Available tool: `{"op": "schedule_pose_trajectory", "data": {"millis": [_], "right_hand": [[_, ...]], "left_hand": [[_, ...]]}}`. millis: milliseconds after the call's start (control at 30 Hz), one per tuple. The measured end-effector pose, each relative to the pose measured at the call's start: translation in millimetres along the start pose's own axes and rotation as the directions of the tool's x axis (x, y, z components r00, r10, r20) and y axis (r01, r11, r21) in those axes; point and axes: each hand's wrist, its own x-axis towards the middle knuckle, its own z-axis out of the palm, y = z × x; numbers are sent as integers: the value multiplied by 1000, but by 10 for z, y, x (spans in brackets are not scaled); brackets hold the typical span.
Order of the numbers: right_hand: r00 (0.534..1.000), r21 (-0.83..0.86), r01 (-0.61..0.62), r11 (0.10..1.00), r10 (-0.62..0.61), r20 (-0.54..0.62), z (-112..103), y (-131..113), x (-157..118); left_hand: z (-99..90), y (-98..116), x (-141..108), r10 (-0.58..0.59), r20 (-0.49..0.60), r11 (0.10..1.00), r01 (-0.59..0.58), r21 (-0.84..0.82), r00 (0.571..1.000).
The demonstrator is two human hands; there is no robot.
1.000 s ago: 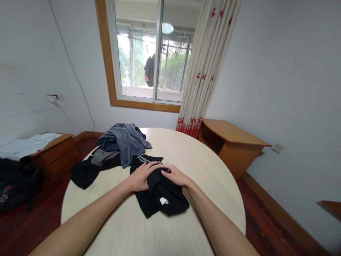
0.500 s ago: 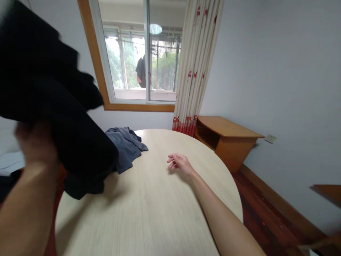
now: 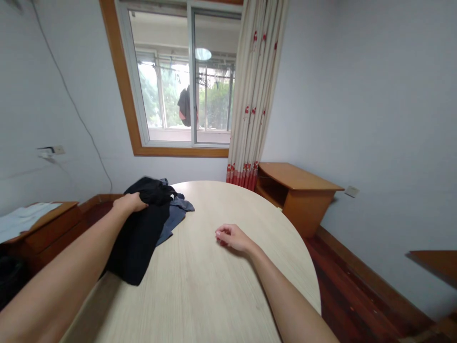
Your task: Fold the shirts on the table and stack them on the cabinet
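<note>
On the left side of the round table (image 3: 200, 295), my left hand (image 3: 130, 204) is closed on a black garment (image 3: 143, 243), whose lower part hangs toward the table's left edge. A grey-blue garment (image 3: 175, 216) lies partly beneath the black one, its right side spread on the tabletop. Which kind of clothing each is, I cannot tell from the folds. My right hand (image 3: 233, 237) rests at the middle of the table with its fingers loosely curled in and nothing visible in them.
A wooden cabinet (image 3: 300, 176) with an open shelf stands behind the table at right, beside a long curtain (image 3: 253, 105). At left is a low wooden cabinet (image 3: 53, 228) with white paper or cloth (image 3: 24, 219) on top. A window (image 3: 178, 85) is ahead.
My left hand has brought the black garment down from the raised left side onto the grey-blue one. My right hand stays over the table, its fingers more curled. The view has shifted slightly.
</note>
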Motion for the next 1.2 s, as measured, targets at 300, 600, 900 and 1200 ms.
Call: {"op": "schedule_pose_trajectory", "data": {"millis": [300,600,900,1200], "right_hand": [[997,-264,62,963,-69,-18,10,42,45],[976,-439,143,887,-200,-87,73,91,58],[973,-535,115,837,-204,-110,83,117,91],[978,-506,139,851,-197,-64,106,96,56]], "left_hand": [[-26,416,38,25,-28,904,-10,427,999],[973,1046,-853,271,229,960,-280,5,935],[1453,692,-1110,305,252,952,-295,-77,918],[1423,681,-1116,332,273,943,-306,-135,903]]}}
